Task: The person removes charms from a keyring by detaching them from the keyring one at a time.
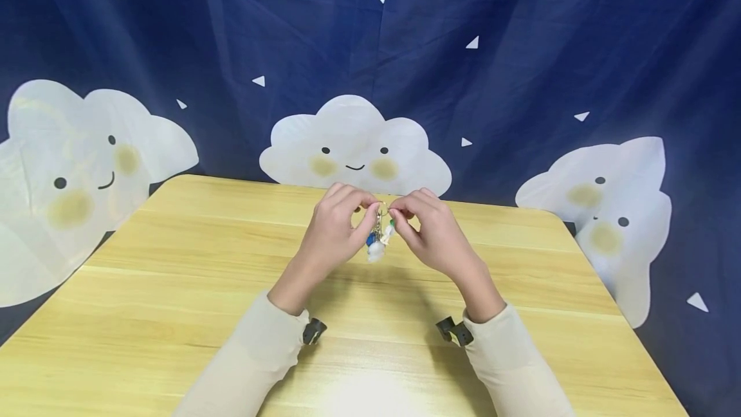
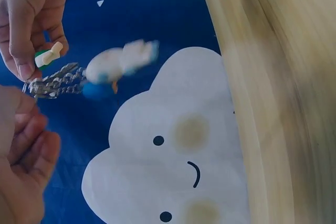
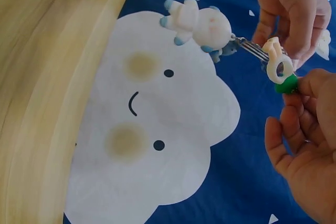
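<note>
A person's two bare hands meet over a metal key ring (image 1: 386,206), held in the air above a wooden table (image 1: 202,262). The left hand (image 1: 334,230), to the left of the ring, grasps its near side between thumb and fingertips; the right hand (image 1: 433,230), to the right of the ring, pinches its opposite edge in the same manner. Below the ring, short metal chains (image 2: 65,77) carry a cluster of small charms: a white figure with pale blue tips (image 3: 211,27), which hangs lowest, and a blue charm (image 2: 98,92) beside it, partly hidden and blurred. Close to the ring, just beside the right fingertips, is a cream-and-white charm (image 3: 278,59) with a green piece (image 3: 287,84) at one end. Nearer the wearer than the ring, light-coloured sleeves (image 1: 243,359) cover both forearms, and a dark device (image 1: 314,331) shows at the left cuff, with another dark device (image 1: 454,331) at the right. Beyond the ring, a deep blue curtain (image 1: 324,31) spans the background, printed with small white triangles and smiling white clouds, one cloud (image 1: 353,137) almost directly behind the ring and others far to its left and right.
</note>
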### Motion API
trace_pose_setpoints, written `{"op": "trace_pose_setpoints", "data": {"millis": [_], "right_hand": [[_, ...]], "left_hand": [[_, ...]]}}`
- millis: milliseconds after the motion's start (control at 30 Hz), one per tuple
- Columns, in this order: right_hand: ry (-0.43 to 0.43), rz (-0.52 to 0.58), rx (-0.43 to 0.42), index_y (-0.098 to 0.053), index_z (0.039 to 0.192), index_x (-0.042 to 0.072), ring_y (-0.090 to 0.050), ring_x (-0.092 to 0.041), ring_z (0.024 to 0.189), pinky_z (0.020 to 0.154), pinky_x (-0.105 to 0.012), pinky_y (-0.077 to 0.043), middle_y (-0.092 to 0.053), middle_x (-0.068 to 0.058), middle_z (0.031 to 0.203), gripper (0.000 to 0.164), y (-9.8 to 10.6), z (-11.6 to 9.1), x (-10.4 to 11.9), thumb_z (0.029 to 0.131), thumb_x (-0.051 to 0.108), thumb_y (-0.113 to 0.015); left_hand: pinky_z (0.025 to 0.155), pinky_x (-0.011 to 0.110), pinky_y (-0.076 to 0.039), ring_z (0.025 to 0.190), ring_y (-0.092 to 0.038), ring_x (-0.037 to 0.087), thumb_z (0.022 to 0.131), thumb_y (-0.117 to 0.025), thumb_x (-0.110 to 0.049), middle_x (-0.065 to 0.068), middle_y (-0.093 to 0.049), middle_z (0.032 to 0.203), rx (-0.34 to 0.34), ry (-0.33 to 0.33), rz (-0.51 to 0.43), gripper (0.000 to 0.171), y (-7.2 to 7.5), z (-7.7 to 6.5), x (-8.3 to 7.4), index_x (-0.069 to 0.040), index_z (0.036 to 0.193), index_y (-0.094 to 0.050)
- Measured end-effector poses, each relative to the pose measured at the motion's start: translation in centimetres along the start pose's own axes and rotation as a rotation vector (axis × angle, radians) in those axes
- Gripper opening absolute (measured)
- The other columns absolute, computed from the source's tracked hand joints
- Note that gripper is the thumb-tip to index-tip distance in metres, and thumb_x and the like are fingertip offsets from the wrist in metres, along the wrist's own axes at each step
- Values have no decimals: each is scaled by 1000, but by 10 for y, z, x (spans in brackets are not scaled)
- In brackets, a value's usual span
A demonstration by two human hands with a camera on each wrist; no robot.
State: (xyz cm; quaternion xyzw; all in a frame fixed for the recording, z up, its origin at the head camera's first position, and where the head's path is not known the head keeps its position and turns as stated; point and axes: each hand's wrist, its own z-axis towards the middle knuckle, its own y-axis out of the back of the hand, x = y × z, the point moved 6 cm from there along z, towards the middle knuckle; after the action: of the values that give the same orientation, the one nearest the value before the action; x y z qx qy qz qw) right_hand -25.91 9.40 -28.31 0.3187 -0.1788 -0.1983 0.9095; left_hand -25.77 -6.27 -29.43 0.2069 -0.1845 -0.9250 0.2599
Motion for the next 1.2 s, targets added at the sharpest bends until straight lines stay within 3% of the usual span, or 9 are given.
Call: {"op": "trace_pose_setpoints", "data": {"millis": [167, 333, 567, 767, 967, 1200], "right_hand": [[10, -19, 15, -71, 93, 3, -58, -17, 80, 71, -31, -51, -69, -3, 84, 5, 0, 0, 1, 93, -2, -70], [7, -43, 31, -72, 94, 3, -57, -18, 80, 71, -31, -51, -69, -3, 85, 5, 1, -1, 1, 92, -2, -71], [26, -56, 18, -71, 94, 3, -58, -18, 79, 70, -31, -51, -69, -4, 85, 5, 1, -1, 0, 92, -2, -72], [40, -55, 5, -72, 94, 3, -58, -19, 79, 71, -32, -51, -70, -4, 85, 6, 2, 0, 2, 91, -3, -73], [34, -58, 1, -72, 92, 4, -58, -18, 79, 71, -32, -51, -69, -3, 84, 7, 2, 1, 2, 91, -3, -71], [34, -59, 10, -71, 92, 4, -56, -18, 79, 70, -31, -49, -69, -3, 84, 7, 2, 1, 2, 92, -3, -70]], "left_hand": [[73, 31, -52, 84, -59, 22, 94, -68, -9, 5, -72, 89, 61, 34, 5, 8, -3, -1, 2, -4, 91, -73], [74, 31, -52, 87, -60, 22, 97, -66, -9, 5, -72, 90, 88, 11, 18, 11, -4, 0, 1, -4, 91, -74], [74, 32, -52, 87, -60, 24, 95, -68, -7, 7, -73, 88, 41, -48, 41, 9, -1, 1, -2, -2, 91, -74], [72, 31, -51, 86, -59, 24, 95, -68, -6, 7, -73, 88, 1, -61, 44, 9, 2, 0, -3, -2, 91, -74], [71, 31, -50, 83, -58, 23, 94, -66, -6, 7, -71, 88, 5, -39, 37, 8, 2, 1, -2, -2, 91, -73], [72, 31, -50, 84, -57, 22, 94, -64, -8, 7, -69, 89, 88, 18, 33, 9, -3, 0, 1, -3, 90, -71]]}}
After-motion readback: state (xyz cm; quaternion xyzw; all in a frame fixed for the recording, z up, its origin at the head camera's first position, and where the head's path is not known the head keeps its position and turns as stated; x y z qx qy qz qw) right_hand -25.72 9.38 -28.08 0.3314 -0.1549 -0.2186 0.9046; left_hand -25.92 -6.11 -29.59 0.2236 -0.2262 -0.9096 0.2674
